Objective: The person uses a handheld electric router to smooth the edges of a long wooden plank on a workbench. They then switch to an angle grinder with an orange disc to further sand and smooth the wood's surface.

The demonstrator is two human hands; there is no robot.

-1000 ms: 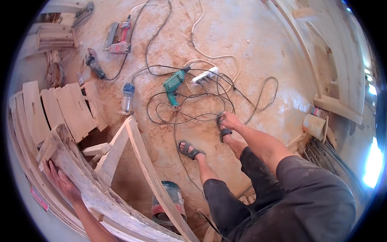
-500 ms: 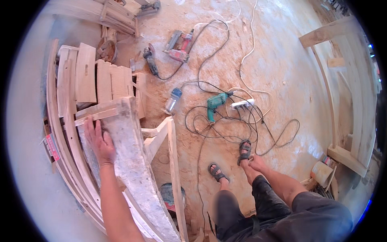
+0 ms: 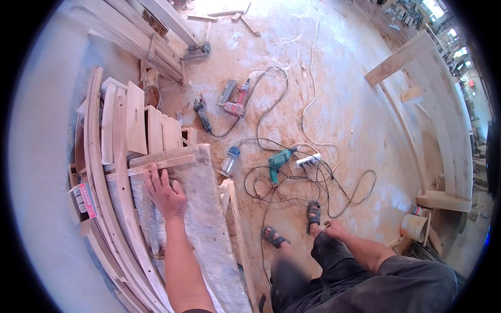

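My left hand (image 3: 166, 195) rests palm down with its fingers spread. It lies on a worn, pale-topped bench board (image 3: 206, 208), and its fingertips touch a thin wooden strip (image 3: 151, 166) along the board's far end. Beside it, on the left, run long curved wooden slats (image 3: 122, 193) with small holes. Over my right knee, my right hand (image 3: 338, 229) is closed, its fingers curled together. A small brownish bit shows at its fingertips, too small to name.
On the dusty floor ahead lie a green drill (image 3: 279, 163), a white power strip (image 3: 308, 160), a red nail gun (image 3: 236, 104), an angle grinder (image 3: 202, 115) and a clear-bodied blue trimmer (image 3: 230, 160) among tangled cords. A wooden frame (image 3: 443, 120) stands at right, a bucket (image 3: 412, 225) near it.
The view has tilted up and shifted, so more of the far floor shows. My left hand stays on the board by the strip. My right hand sits slightly farther from my foot.
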